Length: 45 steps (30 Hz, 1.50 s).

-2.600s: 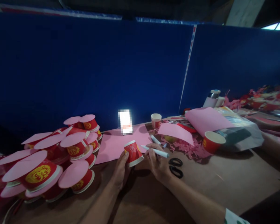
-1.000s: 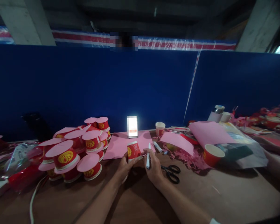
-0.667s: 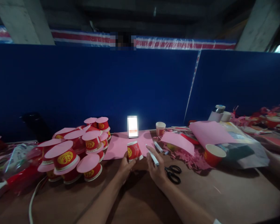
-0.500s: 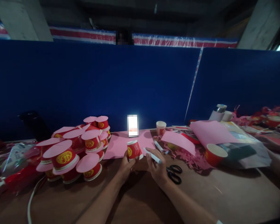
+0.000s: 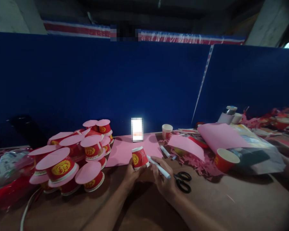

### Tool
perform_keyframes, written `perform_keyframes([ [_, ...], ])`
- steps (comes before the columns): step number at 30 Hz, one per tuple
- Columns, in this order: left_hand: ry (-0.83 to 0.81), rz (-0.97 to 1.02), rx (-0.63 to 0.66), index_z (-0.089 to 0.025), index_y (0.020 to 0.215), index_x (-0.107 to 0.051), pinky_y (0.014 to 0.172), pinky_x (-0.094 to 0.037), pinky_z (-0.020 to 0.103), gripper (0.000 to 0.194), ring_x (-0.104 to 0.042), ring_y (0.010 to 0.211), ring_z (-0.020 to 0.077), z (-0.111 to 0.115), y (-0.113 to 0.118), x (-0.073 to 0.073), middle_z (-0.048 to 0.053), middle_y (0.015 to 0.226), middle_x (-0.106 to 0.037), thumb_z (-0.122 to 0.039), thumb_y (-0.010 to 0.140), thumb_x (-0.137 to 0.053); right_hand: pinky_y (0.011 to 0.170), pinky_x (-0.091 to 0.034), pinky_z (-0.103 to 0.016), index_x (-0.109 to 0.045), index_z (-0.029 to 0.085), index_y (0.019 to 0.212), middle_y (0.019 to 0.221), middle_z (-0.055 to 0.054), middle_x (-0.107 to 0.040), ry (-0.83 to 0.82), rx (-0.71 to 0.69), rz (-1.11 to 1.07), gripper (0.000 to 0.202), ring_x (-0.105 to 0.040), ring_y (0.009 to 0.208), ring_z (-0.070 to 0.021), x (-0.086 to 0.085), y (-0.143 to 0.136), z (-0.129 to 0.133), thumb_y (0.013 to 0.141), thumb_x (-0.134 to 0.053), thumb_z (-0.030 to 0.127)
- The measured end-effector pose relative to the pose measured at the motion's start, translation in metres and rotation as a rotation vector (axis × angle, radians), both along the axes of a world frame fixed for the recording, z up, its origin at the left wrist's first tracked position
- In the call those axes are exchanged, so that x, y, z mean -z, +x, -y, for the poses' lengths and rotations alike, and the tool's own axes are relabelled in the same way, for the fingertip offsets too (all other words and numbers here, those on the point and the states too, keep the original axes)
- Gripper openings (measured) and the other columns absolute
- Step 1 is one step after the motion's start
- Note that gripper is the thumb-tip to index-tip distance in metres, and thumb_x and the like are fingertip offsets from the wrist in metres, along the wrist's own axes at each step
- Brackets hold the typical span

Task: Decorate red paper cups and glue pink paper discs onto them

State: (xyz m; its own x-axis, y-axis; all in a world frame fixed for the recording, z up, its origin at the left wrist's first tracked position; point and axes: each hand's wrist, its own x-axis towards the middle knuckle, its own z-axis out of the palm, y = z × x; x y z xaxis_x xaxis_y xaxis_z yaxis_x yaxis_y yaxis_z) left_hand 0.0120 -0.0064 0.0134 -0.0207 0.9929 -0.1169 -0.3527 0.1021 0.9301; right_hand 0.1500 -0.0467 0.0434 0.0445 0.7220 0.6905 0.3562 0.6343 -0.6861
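My left hand (image 5: 132,173) grips a red paper cup (image 5: 139,158) with a gold emblem and a pale line drawing on its side. In my right hand (image 5: 162,175) is a white marker (image 5: 159,166), its tip at the cup's right side. Behind the cup lies a pink paper sheet (image 5: 125,149). Black-handled scissors (image 5: 183,182) rest just right of my right hand. Another white marker (image 5: 165,151) lies beyond it on the table.
Red cups with pink discs (image 5: 60,165) are piled at the left. A bright, blurred screen (image 5: 137,130) stands at the back against a blue partition (image 5: 98,80). Pink shreds (image 5: 202,165), a tilted red cup (image 5: 226,159) and a plastic bag (image 5: 267,160) lie at the right.
The marker has come to the cup's side and tilts more steeply. The view has shifted slightly; both hands keep their hold.
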Motion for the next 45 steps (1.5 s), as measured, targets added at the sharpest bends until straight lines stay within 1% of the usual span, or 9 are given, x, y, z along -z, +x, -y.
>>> perform_keyframes([
  [5, 0.060, -0.062, 0.069, -0.016, 0.109, -0.049, 0.073, -0.051, 0.035, 0.066, -0.065, 0.083, 0.0236, 0.005, -0.002, -0.007, 0.009, 0.095, -0.066, -0.036, 0.054, -0.079, 0.073, -0.050, -0.030, -0.059, 0.016, 0.096, 0.088, -0.009, -0.064, -0.030, 0.025, -0.001, 0.016, -0.062, 0.079, -0.0190, -0.001, 0.000, -0.001, 0.085, -0.049, 0.021],
  [9, 0.051, -0.050, 0.070, -0.017, 0.109, -0.047, 0.073, -0.051, 0.035, 0.068, -0.065, 0.079, 0.0217, 0.006, -0.001, -0.010, 0.007, 0.091, -0.067, -0.038, 0.053, -0.079, 0.072, -0.051, -0.028, -0.059, 0.016, 0.096, 0.086, -0.007, -0.065, -0.010, -0.013, 0.020, 0.015, -0.062, 0.078, -0.0177, -0.003, -0.001, 0.000, 0.085, -0.050, 0.019],
  [13, 0.038, -0.041, 0.091, -0.018, 0.111, -0.046, 0.077, -0.050, 0.036, 0.069, -0.065, 0.082, 0.0226, 0.009, 0.000, -0.012, 0.007, 0.094, -0.066, -0.038, 0.054, -0.079, 0.076, -0.051, -0.030, -0.060, 0.018, 0.100, 0.091, -0.007, -0.066, 0.000, -0.030, 0.056, 0.017, -0.063, 0.083, -0.0184, 0.002, -0.001, -0.001, 0.085, -0.050, 0.017],
  [17, 0.037, -0.078, 0.126, -0.018, 0.113, -0.045, 0.077, -0.051, 0.036, 0.068, -0.064, 0.087, 0.0243, 0.011, -0.002, -0.011, 0.008, 0.098, -0.066, -0.039, 0.056, -0.078, 0.079, -0.051, -0.031, -0.060, 0.019, 0.102, 0.094, -0.008, -0.067, 0.017, -0.008, 0.055, 0.020, -0.063, 0.087, -0.0192, 0.004, -0.002, -0.003, 0.084, -0.052, 0.017],
  [23, 0.092, -0.101, 0.169, -0.020, 0.117, -0.044, 0.082, -0.048, 0.037, 0.063, -0.062, 0.094, 0.0245, 0.010, -0.003, -0.006, 0.009, 0.106, -0.064, -0.039, 0.064, -0.072, 0.078, -0.051, -0.031, -0.061, 0.018, 0.100, 0.091, -0.008, -0.067, 0.046, 0.009, 0.055, 0.018, -0.063, 0.085, -0.0186, -0.001, 0.000, -0.002, 0.085, -0.050, 0.017],
  [28, 0.130, -0.218, 0.163, -0.019, 0.116, -0.047, 0.090, -0.043, 0.038, 0.059, -0.058, 0.103, 0.0252, 0.007, -0.005, -0.002, 0.010, 0.112, -0.062, -0.039, 0.065, -0.071, 0.077, -0.052, -0.030, -0.060, 0.016, 0.100, 0.091, -0.009, -0.067, 0.012, 0.012, 0.038, 0.018, -0.064, 0.083, -0.0184, 0.001, 0.001, -0.003, 0.086, -0.049, 0.018],
  [33, 0.125, -0.221, 0.187, -0.018, 0.114, -0.047, 0.088, -0.044, 0.037, 0.057, -0.058, 0.102, 0.0249, 0.007, -0.005, -0.003, 0.010, 0.112, -0.062, -0.038, 0.066, -0.070, 0.075, -0.052, -0.028, -0.061, 0.017, 0.099, 0.091, -0.008, -0.067, 0.008, 0.021, 0.028, 0.017, -0.064, 0.081, -0.0182, 0.004, 0.002, -0.005, 0.086, -0.050, 0.019],
  [38, 0.129, -0.236, 0.166, -0.018, 0.114, -0.046, 0.086, -0.045, 0.035, 0.059, -0.058, 0.100, 0.0245, 0.007, -0.004, -0.006, 0.010, 0.110, -0.062, -0.037, 0.065, -0.072, 0.075, -0.052, -0.030, -0.061, 0.016, 0.100, 0.092, -0.009, -0.067, -0.006, 0.019, 0.032, 0.019, -0.064, 0.082, -0.0190, 0.003, 0.003, -0.005, 0.087, -0.048, 0.020],
  [45, 0.109, -0.266, 0.154, -0.017, 0.113, -0.046, 0.086, -0.045, 0.037, 0.060, -0.058, 0.098, 0.0252, 0.007, -0.004, -0.008, 0.010, 0.105, -0.062, -0.038, 0.063, -0.072, 0.074, -0.052, -0.029, -0.061, 0.017, 0.099, 0.091, -0.009, -0.067, -0.011, 0.013, 0.020, 0.018, -0.064, 0.080, -0.0185, 0.004, 0.003, -0.006, 0.086, -0.049, 0.020],
])
